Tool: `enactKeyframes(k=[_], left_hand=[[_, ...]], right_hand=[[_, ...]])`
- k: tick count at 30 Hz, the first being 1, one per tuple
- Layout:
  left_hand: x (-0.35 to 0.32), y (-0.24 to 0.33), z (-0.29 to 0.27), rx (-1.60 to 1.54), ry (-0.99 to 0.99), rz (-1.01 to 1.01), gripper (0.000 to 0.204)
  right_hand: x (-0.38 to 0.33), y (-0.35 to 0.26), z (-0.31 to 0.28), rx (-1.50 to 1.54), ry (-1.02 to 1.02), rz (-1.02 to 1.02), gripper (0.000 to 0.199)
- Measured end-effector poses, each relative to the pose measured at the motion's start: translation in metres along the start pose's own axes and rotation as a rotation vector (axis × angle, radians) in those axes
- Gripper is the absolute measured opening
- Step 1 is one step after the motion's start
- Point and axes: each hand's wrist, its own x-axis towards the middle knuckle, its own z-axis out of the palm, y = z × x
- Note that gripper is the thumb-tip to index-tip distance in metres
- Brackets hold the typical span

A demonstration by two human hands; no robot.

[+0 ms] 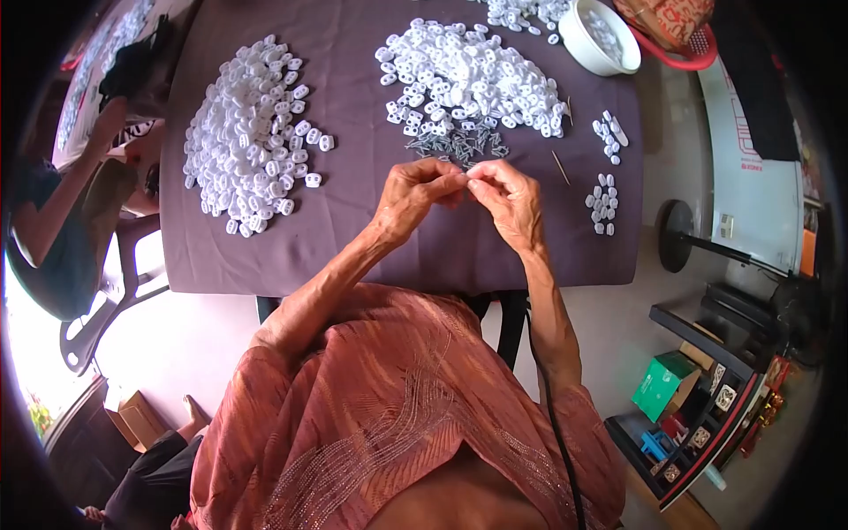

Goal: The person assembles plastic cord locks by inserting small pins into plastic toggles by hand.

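A white bowl (600, 37) sits at the far edge of the purple-covered surface (353, 238). A green box (664, 383) rests on a dark shelf unit (707, 389), beside a black fan stand (678, 235).

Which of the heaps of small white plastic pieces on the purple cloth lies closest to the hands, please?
The large heap of white plastic pieces at top centre, just beyond the grey metal screws; the left heap lies farther off.

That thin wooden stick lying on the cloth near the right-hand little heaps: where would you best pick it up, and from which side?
Take the thin stick near its middle, pinched across its width with fingertips coming straight down from above. It lies flat and slanted on the purple cloth, with bare cloth on both sides, apart from the grey metal bits and the small white heaps, so probably nothing blocks the right hand.
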Motion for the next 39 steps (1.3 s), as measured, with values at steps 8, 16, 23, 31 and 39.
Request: enactKeyframes(k=[8,16,23,31,39], left_hand=[[0.004,0.004,-0.008,-0.197,0.111,-0.021,0.008],[0.007,0.007,-0.012,-0.227,0.101,0.013,0.006],[0.010,0.036,-0.009,-0.345,0.090,0.052,0.006],[0.018,0.069,0.005,-0.472,-0.057,0.137,0.008],[0.017,0.102,0.029,-0.527,-0.148,0.234,0.008]], right_hand=[[0.011,0.034,-0.050,-0.459,0.161,-0.134,0.010],[0.039,0.039,-0.036,-0.763,0.068,-0.354,0.006],[0.047,0.027,-0.036,-0.763,-0.005,-0.409,0.004],[0.047,-0.044,-0.045,0.008,0.045,0.029,0.006],[0.049,-0.124,-0.038,0.083,0.018,-0.343,0.011]])
